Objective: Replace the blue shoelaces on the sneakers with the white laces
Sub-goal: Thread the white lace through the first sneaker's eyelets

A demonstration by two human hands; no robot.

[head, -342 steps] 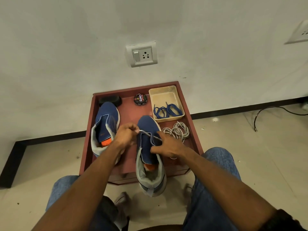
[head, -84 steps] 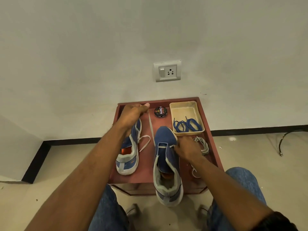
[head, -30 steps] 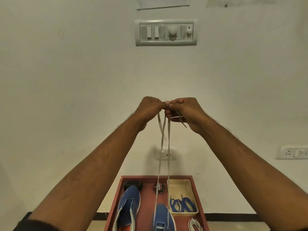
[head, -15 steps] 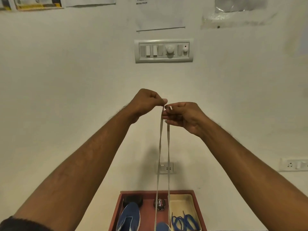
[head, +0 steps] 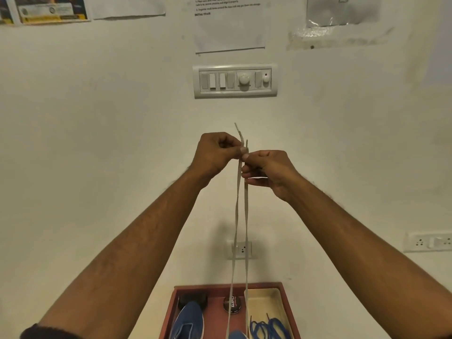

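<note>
Both hands are raised high in front of the wall. My left hand (head: 217, 152) and my right hand (head: 267, 171) pinch the two ends of a white lace (head: 241, 216) side by side, tips poking above the fingers. Its two strands hang straight down to the right blue sneaker (head: 237, 335), whose toe shows at the bottom edge. The left blue sneaker (head: 189, 322) lies beside it on the red-brown table (head: 171, 311). The blue laces (head: 269, 329) lie in a cream tray (head: 265, 299).
A round shoe polish tin (head: 232, 305) and a black brush (head: 193, 299) sit at the table's back. On the wall are a switch panel (head: 235, 80), a socket (head: 242, 249), another socket (head: 428, 242) at right, and papers (head: 228, 23) above.
My view has tilted further up. The hands have evened the two lace ends, which now stick up above the fingers; the left hand sits slightly higher.
</note>
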